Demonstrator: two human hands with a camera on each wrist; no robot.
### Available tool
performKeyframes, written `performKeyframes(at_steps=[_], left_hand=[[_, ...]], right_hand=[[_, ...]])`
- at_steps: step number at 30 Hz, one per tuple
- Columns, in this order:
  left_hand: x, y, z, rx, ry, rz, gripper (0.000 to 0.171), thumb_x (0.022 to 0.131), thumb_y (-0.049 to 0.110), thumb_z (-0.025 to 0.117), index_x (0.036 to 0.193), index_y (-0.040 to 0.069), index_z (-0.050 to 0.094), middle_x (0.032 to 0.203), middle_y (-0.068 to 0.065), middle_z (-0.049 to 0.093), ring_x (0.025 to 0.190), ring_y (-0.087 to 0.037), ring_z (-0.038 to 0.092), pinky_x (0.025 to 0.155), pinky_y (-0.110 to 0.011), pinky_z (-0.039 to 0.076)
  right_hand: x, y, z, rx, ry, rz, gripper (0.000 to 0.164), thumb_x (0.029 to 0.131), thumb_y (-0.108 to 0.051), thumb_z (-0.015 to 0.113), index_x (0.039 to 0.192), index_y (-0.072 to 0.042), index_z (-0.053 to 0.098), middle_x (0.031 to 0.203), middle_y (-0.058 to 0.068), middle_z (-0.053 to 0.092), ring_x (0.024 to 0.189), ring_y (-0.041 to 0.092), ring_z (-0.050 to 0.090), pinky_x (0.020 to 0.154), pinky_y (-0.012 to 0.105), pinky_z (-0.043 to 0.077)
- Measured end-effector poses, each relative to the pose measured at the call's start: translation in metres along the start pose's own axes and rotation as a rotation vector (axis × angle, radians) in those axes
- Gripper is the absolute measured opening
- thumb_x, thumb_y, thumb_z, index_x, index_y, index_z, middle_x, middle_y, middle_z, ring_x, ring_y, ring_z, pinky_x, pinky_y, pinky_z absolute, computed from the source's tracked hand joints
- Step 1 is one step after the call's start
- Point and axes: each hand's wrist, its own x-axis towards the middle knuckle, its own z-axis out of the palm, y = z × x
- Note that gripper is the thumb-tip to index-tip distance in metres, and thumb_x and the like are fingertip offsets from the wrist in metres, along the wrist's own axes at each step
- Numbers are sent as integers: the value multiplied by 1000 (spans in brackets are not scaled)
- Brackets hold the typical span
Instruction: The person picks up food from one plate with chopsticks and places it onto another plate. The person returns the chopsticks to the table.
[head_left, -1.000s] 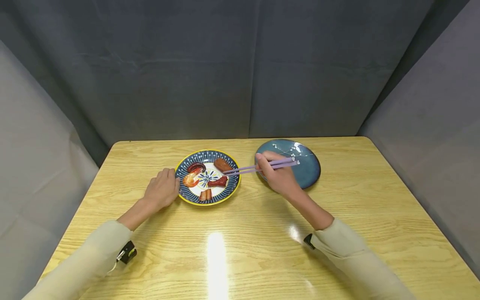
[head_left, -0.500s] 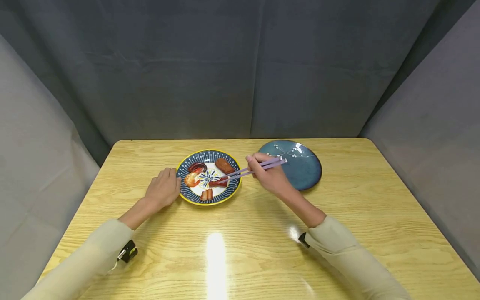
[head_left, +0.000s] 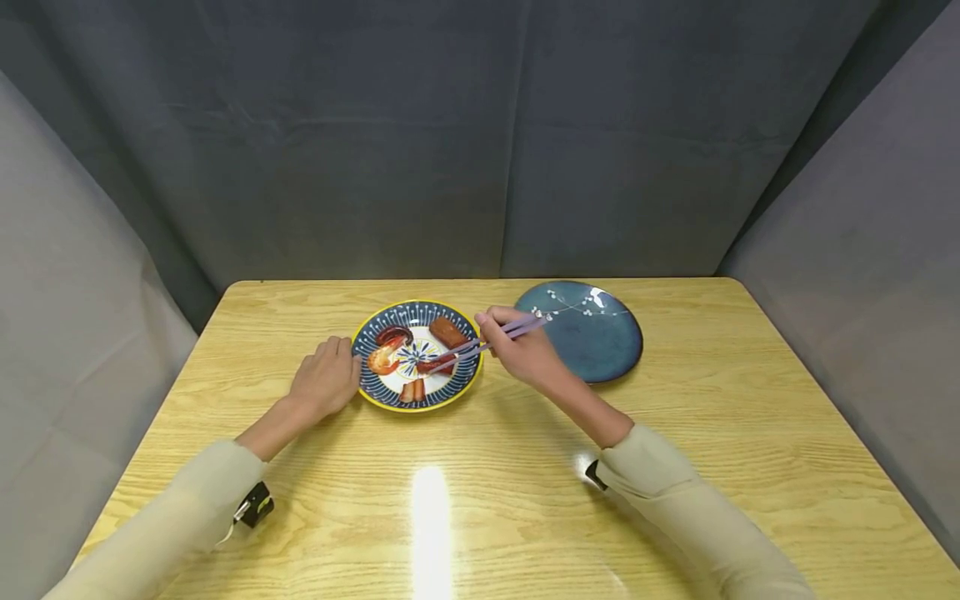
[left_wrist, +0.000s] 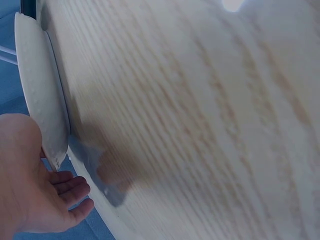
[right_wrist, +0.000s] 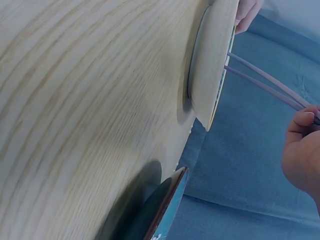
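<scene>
My left hand (head_left: 324, 379) holds the left rim of a blue-and-white patterned plate (head_left: 366, 390) with a yellow edge. The left wrist view has this hand (left_wrist: 35, 190) at the rim, fingers curled beside the plate's white underside (left_wrist: 42, 80). Purple chopsticks (head_left: 467, 348) are held in my right hand (head_left: 517, 348), their tips spread over a dark red food piece (head_left: 444, 367). Also on that plate lie a shrimp (head_left: 381, 360), a dark curled piece (head_left: 401, 333), a brown slab (head_left: 446, 331) and striped meat-like slices (head_left: 412, 390). The right wrist view hides the chopstick tips behind the rim.
A blue plate (head_left: 592, 342) with white blossoms stands to the right, partly behind my right hand. Both plates sit toward the far edge of the wooden table (head_left: 525, 500). Dark curtain (head_left: 360, 167) hangs behind, pale cloth at both sides.
My right hand has moved left and slightly down with the chopsticks. Their tips went from beside the brown slab to the dark red piece. The left hand has stayed at the rim.
</scene>
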Motion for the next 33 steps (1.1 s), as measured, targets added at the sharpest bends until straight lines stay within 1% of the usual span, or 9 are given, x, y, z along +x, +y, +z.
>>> performKeyframes(at_steps=[7,10,14,16,19,24,26,29,33], left_hand=[[0,-2,-1,10,-3,-4,36,105,19,37,118,-12,49,106,-23,50,100,-37,52,79,-53,45],[0,-2,0,14,-1,-5,34,104,19,37,114,-11,50,103,-21,50,96,-36,51,76,-50,44],[1,-3,1,25,8,-2,30,104,20,38,106,-7,51,95,-17,48,88,-33,50,72,-47,43],[2,-4,2,35,17,1,29,104,20,38,102,-6,51,91,-15,47,85,-32,49,70,-46,43],[3,-5,3,55,34,10,28,103,20,40,97,-4,51,86,-14,46,82,-31,49,67,-45,41],[4,-5,4,91,63,23,27,102,20,41,91,-3,51,82,-13,44,78,-31,48,64,-44,40],[4,-5,4,97,70,29,27,101,20,42,90,-3,51,81,-13,44,78,-32,48,64,-44,40],[4,-3,3,105,72,36,27,101,19,42,89,-3,51,81,-13,44,78,-32,48,64,-44,41],[5,-1,3,117,73,41,27,101,19,43,89,-4,51,81,-13,45,78,-32,48,64,-44,41]], right_hand=[[3,1,6,17,-2,8,35,104,-18,50,75,-2,60,61,1,49,53,18,42,47,28,31],[3,0,7,9,6,30,35,104,-21,49,80,0,62,62,5,51,54,18,43,47,28,31],[5,0,9,-3,17,89,36,104,-25,48,83,0,64,64,15,54,54,18,46,47,27,33],[5,-1,9,0,19,119,36,104,-26,48,84,0,64,65,16,56,54,21,50,47,26,37],[6,-1,11,12,30,147,36,104,-26,50,84,1,65,66,17,58,56,30,56,48,26,42],[7,0,15,24,94,159,37,104,-25,51,81,1,65,63,15,59,59,41,60,45,26,42],[7,2,16,30,131,158,38,104,-24,50,79,0,65,61,13,59,56,40,60,43,26,41],[7,4,18,34,178,149,39,104,-24,49,77,0,64,61,17,60,53,37,59,41,25,39],[5,6,18,28,203,124,41,105,-24,49,75,0,64,64,20,61,56,40,60,41,24,35]])
